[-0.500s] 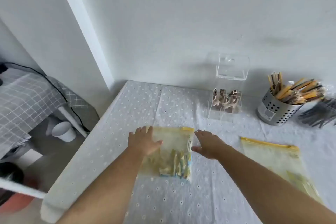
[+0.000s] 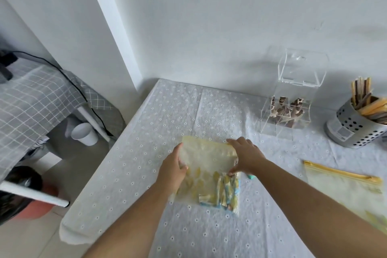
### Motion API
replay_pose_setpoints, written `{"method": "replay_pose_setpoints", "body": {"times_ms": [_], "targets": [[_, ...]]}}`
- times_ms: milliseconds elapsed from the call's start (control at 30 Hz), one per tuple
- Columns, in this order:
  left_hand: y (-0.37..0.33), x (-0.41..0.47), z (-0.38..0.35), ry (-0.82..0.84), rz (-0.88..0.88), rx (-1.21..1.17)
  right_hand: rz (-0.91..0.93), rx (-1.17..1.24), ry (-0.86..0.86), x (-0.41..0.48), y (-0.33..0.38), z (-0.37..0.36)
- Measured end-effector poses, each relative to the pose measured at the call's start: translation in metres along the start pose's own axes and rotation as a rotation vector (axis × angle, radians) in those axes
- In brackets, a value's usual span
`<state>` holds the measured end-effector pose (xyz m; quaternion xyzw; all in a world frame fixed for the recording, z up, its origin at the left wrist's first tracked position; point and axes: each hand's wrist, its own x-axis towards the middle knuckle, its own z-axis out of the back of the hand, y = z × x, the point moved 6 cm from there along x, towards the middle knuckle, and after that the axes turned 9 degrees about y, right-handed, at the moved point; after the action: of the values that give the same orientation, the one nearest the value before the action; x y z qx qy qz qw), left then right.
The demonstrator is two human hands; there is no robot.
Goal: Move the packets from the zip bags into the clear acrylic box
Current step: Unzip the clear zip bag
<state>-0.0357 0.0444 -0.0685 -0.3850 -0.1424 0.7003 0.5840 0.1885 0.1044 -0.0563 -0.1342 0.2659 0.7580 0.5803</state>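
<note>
Holding: we grip the zip bag (image 2: 206,165) at centre frame, left hand (image 2: 171,170) closed on its left edge, right hand (image 2: 246,156) pinching its right edge.
Bag axis: we see it run from lower frame toward the wall, far end lifted.
Packets: yellow-and-blue packets (image 2: 222,192) bunch in its near end, below both hands.
Acrylic box (image 2: 287,109): upper right, lid raised, brown packets inside.
Second zip bag (image 2: 347,190): flat at right edge.
Metal holder (image 2: 351,130): sticks inside.
</note>
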Motion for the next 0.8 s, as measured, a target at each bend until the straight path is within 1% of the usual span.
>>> {"method": "replay_pose_setpoints", "body": {"times_ms": [133,233,367,467,567,633,667,800], "targets": [[-0.003,0.001,0.006,-0.02,-0.017,-0.081,-0.01,0.236,-0.128,-0.003,-0.006,0.019],[-0.015,0.002,0.016,-0.065,-0.056,-0.118,-0.029,0.417,-0.201,-0.013,-0.014,0.031],[-0.037,0.001,0.037,-0.203,-0.107,-0.185,-0.054,0.665,-0.266,-0.038,-0.026,0.04],[-0.052,-0.007,0.045,-0.277,-0.151,-0.114,-0.062,0.908,-0.301,-0.062,-0.033,0.035],[-0.069,-0.024,0.035,-0.31,-0.243,0.028,-0.056,1.066,-0.288,-0.081,-0.032,0.024],[-0.082,-0.037,0.022,-0.268,-0.282,0.034,-0.028,1.158,-0.262,-0.091,-0.028,0.02],[-0.088,-0.042,0.013,-0.208,-0.268,-0.023,-0.014,1.203,-0.249,-0.095,-0.025,0.018],[-0.101,-0.061,-0.026,0.125,-0.102,-0.421,0.051,1.322,-0.187,-0.115,-0.014,0.015]]}}
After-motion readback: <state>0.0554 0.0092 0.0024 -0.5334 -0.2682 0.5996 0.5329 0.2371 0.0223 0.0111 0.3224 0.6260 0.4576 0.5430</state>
